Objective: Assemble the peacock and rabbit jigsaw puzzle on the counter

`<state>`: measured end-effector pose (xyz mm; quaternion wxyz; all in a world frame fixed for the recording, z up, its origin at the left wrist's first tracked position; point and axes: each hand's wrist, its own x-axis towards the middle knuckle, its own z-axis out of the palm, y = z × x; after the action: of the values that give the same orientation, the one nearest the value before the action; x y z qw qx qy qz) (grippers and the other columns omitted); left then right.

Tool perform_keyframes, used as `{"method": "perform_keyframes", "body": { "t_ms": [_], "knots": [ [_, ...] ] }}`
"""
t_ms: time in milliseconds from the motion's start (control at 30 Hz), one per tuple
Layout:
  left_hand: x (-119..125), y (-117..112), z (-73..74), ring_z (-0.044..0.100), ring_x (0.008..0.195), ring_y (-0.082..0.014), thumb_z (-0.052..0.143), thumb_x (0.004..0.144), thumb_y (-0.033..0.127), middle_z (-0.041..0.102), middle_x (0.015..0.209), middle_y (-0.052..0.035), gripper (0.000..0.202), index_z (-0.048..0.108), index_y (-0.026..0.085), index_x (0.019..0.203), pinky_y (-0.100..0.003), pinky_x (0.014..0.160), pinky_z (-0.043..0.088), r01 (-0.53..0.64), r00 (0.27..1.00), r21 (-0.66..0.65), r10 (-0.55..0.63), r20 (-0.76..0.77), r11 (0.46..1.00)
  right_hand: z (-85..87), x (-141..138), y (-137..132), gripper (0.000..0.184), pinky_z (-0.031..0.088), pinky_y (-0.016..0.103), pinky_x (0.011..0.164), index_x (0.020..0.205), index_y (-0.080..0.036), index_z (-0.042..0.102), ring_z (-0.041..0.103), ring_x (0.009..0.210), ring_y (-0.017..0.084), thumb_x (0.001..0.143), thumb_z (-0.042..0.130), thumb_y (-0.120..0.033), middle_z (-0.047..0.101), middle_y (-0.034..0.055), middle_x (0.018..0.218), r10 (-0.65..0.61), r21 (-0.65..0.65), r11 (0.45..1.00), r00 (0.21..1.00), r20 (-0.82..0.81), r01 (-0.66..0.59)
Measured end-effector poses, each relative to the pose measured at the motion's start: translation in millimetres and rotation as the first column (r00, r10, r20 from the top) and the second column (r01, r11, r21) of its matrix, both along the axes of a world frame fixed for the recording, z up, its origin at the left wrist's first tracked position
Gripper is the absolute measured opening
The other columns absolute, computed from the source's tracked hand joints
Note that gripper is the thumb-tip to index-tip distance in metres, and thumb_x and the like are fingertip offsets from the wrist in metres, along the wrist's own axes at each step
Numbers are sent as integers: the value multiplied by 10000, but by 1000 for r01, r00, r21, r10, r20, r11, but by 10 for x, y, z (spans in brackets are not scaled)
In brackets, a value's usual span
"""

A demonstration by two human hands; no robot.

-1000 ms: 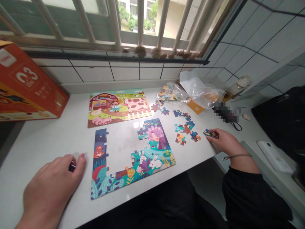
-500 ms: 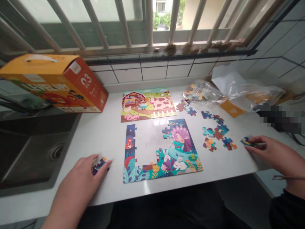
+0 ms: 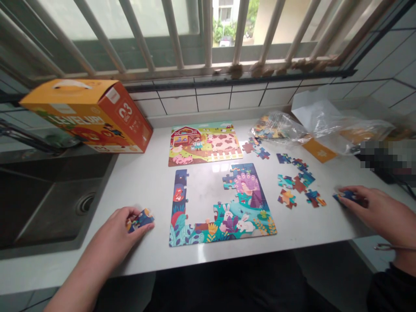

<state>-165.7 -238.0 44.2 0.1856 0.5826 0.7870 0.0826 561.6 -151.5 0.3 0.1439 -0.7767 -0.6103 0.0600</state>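
My left hand point(image 3: 125, 229) is closed on a dark blue puzzle piece point(image 3: 142, 220) with a yellow patch, left of the partly joined animal puzzle point(image 3: 243, 216). That puzzle shows a peacock, rabbits and plants, and bare countertop shows through its middle and top. On the right, my right hand point(image 3: 370, 208) pinches another dark blue puzzle piece point(image 3: 346, 197), partly hidden by the fingers. Several loose puzzle pieces point(image 3: 299, 183) lie between the puzzle and my right hand.
A joined farm puzzle point(image 3: 195, 151) lies behind. An orange box point(image 3: 97, 121) stands beside the sink point(image 3: 58, 208) at left. Back right are a clear bag of pieces point(image 3: 276, 125), plastic wrapping point(image 3: 351, 125) and an orange card point(image 3: 320, 150). A barred window rises behind the white countertop point(image 3: 139, 182).
The view has shifted slightly. The piece in my left hand is turned and shows more of its face. The piece in my right hand has also turned a little within the fingers.
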Motion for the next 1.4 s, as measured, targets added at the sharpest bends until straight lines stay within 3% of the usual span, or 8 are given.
{"method": "perform_keyframes", "body": {
  "t_ms": [167,333,467,567,833,967,1200,1400],
  "knots": [
    [38,159,52,708,880,-318,746,768,609,755,938,-70,395,630,257,904,-416,798,545,55,996,4,-55,66,998,139,-135,-39,291,466,507,665,946,-365,804,704,766,349,847,687,-612,805,194,953,-29,-144,989,999,-20,26],
    [19,357,1,678,827,-276,768,768,610,750,933,-45,424,639,249,950,-368,745,503,108,989,-20,-105,107,994,427,-821,30,520,485,493,654,1027,-353,799,722,768,352,888,597,-811,818,121,960,-39,13,999,982,-187,42],
    [80,658,-2,686,897,-291,757,786,583,768,1050,-88,409,686,241,998,-388,792,526,152,985,76,-158,76,985,639,-1623,248,560,497,368,555,1123,-264,782,698,715,269,872,761,-764,786,109,884,112,4,990,747,-656,-144],
    [167,896,43,699,926,-317,739,787,575,770,1077,-117,401,722,241,1010,-425,826,553,187,980,87,-192,58,979,709,-2118,489,651,559,333,634,1368,-226,742,688,762,210,887,817,-658,766,61,894,245,87,953,568,-786,-291],
    [221,1248,201,723,1110,-392,798,806,440,780,1170,-167,366,745,203,1081,-540,1046,553,350,926,-17,-349,-147,937,499,-2922,1044,381,545,285,629,1079,-205,774,658,737,151,881,812,-529,773,45,897,324,132,881,376,-868,-454],
    [729,1338,284,695,1228,-368,771,929,461,773,1272,-142,354,726,212,1175,-554,1131,527,365,930,192,-349,-115,911,297,-3217,1077,394,594,301,668,989,-203,716,724,782,175,845,827,-553,789,61,924,264,139,912,296,-918,-385],
    [1874,1546,10,766,1029,-258,880,928,337,799,1174,-94,476,679,210,1340,-395,875,625,358,817,373,-480,319,856,153,-3356,948,307,623,365,707,881,-245,652,780,781,236,893,814,-505,799,50,885,286,131,921,408,-867,-368],
    [1904,1657,-264,764,950,-218,816,974,233,807,1197,-75,365,705,230,1322,-394,920,634,384,797,456,-538,276,803,171,-3290,977,201,540,340,704,828,-259,672,733,761,216,958,758,-385,778,19,824,420,154,890,639,-644,-430]
  ]
}}
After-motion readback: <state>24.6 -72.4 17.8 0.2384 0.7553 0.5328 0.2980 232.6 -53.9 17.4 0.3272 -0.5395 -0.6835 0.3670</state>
